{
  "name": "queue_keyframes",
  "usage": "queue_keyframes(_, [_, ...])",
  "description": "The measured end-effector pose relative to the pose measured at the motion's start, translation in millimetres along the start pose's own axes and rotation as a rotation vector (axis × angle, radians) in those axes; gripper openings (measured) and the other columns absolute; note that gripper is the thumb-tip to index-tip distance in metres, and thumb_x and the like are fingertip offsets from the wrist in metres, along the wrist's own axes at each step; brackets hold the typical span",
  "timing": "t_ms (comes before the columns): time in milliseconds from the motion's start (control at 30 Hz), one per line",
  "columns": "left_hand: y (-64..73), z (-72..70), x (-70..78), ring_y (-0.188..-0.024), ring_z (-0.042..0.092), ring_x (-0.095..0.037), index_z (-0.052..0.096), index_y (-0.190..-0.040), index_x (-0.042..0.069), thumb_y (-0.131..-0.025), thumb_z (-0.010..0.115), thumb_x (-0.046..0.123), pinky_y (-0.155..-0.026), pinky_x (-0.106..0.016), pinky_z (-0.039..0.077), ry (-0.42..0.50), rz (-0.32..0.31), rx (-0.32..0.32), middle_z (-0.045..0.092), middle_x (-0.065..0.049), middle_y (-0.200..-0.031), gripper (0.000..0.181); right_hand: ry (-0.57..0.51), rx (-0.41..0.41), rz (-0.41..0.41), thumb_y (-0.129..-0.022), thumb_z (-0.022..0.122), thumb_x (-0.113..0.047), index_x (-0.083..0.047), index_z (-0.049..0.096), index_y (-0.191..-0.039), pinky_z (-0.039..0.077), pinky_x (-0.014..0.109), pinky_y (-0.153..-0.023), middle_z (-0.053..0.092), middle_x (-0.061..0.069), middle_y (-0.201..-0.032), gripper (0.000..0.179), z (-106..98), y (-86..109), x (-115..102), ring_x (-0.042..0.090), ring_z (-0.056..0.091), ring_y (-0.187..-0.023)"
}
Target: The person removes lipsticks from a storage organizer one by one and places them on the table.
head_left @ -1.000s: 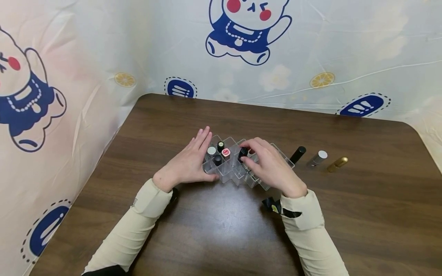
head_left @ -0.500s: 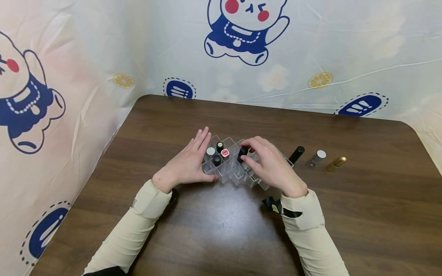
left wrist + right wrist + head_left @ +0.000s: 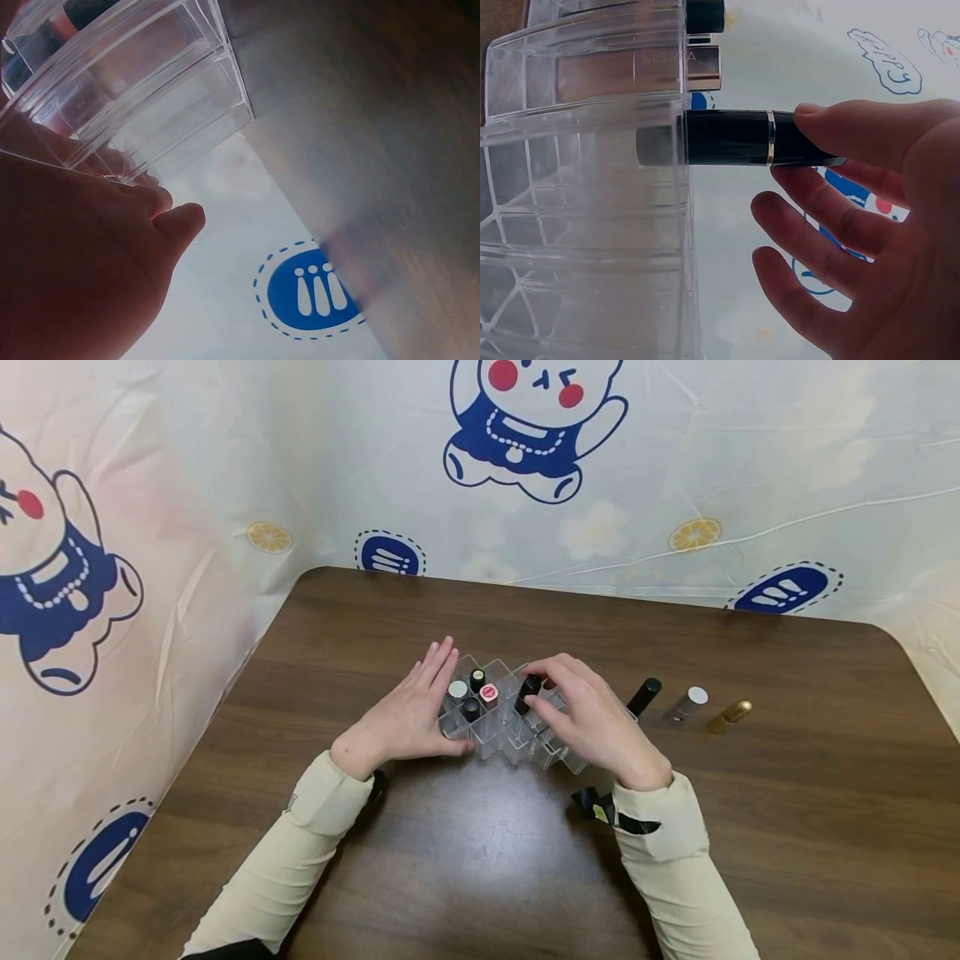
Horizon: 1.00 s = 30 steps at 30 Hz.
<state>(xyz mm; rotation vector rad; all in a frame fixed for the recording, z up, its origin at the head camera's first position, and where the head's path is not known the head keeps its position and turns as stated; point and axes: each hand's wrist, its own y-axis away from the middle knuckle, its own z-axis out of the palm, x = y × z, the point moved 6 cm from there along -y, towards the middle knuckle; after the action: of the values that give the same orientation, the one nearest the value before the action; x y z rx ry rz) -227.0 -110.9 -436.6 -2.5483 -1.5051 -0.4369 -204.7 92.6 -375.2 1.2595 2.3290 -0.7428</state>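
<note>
A clear lipstick organizer (image 3: 495, 742) with diamond-shaped compartments stands on the table. My left hand (image 3: 408, 714) lies against its left end, fingers straight along the far side and thumb at the front. Between right thumb and index finger, my right hand (image 3: 592, 718) pinches a black lipstick tube (image 3: 727, 138) with a thin silver band. The tube's lower end sits inside a compartment, while most of it sticks out above the rim. In the left compartments stand several tubes, including a white-topped tube (image 3: 457, 690) and a pink-topped lipstick (image 3: 489, 694). My right hand hides part of the organizer's right side.
Right of the organizer, a black tube (image 3: 644, 697), a silver tube with a white top (image 3: 687, 702) and a gold tube (image 3: 730, 716) are on the brown wooden table (image 3: 480, 877). A printed curtain (image 3: 480, 518) hangs behind and at the left.
The black lipstick tube and my right hand have risen slightly. My left hand stays in place against the organizer.
</note>
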Motion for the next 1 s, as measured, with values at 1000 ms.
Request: queue_keyframes(1000, [0.1, -1.0, 1.9, -0.151, 0.001, -0.032, 0.007, -0.154, 0.0, -0.067, 0.076, 0.06, -0.122, -0.046, 0.015, -0.013, -0.002, -0.002, -0.002, -0.015, -0.163, 0.126, -0.048, 0.098, -0.085, -0.091, 0.067, -0.016, -0.007, 0.063, -0.118, 0.049, 0.036, -0.083, 0.063, 0.005, -0.106, 0.029, -16, 2.5, -8, 0.025, 0.059, -0.097])
